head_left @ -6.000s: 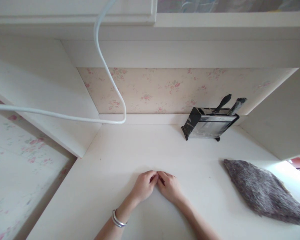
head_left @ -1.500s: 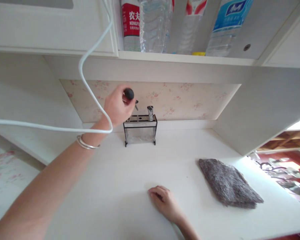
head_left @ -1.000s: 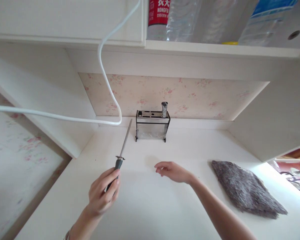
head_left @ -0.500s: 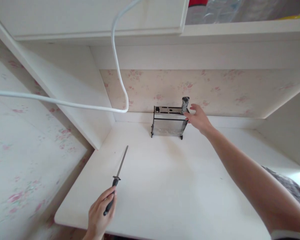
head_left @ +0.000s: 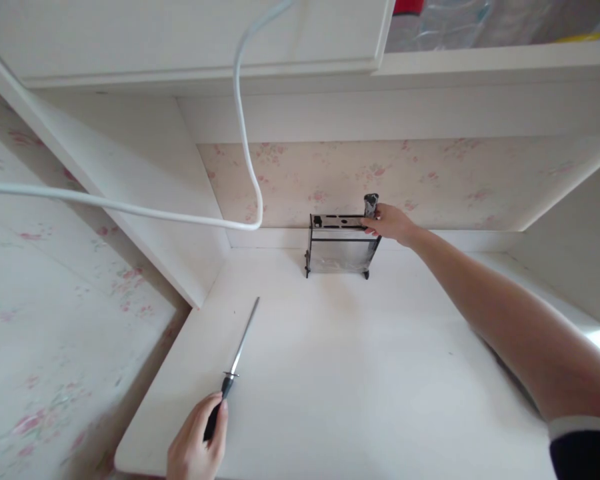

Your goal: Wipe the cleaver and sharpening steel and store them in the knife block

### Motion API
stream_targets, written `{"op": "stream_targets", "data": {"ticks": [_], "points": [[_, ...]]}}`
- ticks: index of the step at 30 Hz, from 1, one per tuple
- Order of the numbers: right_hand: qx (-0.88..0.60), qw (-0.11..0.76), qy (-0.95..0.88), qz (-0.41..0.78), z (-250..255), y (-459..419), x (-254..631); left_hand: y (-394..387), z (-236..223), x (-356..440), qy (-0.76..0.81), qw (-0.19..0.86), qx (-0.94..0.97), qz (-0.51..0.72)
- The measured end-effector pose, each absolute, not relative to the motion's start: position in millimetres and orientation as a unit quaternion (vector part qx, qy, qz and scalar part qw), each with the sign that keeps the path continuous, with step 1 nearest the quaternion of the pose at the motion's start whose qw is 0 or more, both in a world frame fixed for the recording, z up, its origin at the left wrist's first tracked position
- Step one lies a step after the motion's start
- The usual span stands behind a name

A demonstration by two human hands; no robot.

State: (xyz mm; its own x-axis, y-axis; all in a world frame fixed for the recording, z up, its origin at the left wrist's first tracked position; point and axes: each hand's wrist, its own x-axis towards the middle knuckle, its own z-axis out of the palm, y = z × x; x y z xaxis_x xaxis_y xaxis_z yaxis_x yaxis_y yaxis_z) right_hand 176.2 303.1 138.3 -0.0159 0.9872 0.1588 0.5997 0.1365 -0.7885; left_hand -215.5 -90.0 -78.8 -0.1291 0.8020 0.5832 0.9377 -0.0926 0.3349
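My left hand [head_left: 199, 437] is closed round the black handle of a sharpening steel [head_left: 245, 337]. Its thin metal rod points up and away over the white desk top, below a round guard. At the back of the desk stands a knife rack [head_left: 343, 255] with a slotted black-framed top and clear sides. A knife's dark, mottled handle [head_left: 371, 202] sticks up from the rack's right end. My right hand [head_left: 387, 221] has its fingers bent round the lower part of that handle, by the rack's top. Those fingers partly hide the slot where the handle goes in.
A white cable [head_left: 253, 167] hangs across the upper left, close to the camera. Above the desk top [head_left: 340, 373] is a white cupboard [head_left: 205, 40], with an open shelf holding plastic-wrapped things at the right. White side panels [head_left: 130, 173] and flowered wallpaper surround the desk.
My right hand has moved left and closed round the handle in the rack. My left hand has dropped slightly toward the near edge with the sharpening steel.
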Motion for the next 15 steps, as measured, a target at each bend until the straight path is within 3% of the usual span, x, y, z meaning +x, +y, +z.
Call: {"op": "stream_targets", "data": {"ticks": [7,15], "points": [[-0.552,0.430,-0.666,0.260,203,305,180,-86,-78,-218,-0.675,0.070,-0.642,-0.355],[-0.505,0.483,-0.679,0.227,280,287,186,-80,-57,-212,-0.730,-0.113,-0.592,-0.323]]}}
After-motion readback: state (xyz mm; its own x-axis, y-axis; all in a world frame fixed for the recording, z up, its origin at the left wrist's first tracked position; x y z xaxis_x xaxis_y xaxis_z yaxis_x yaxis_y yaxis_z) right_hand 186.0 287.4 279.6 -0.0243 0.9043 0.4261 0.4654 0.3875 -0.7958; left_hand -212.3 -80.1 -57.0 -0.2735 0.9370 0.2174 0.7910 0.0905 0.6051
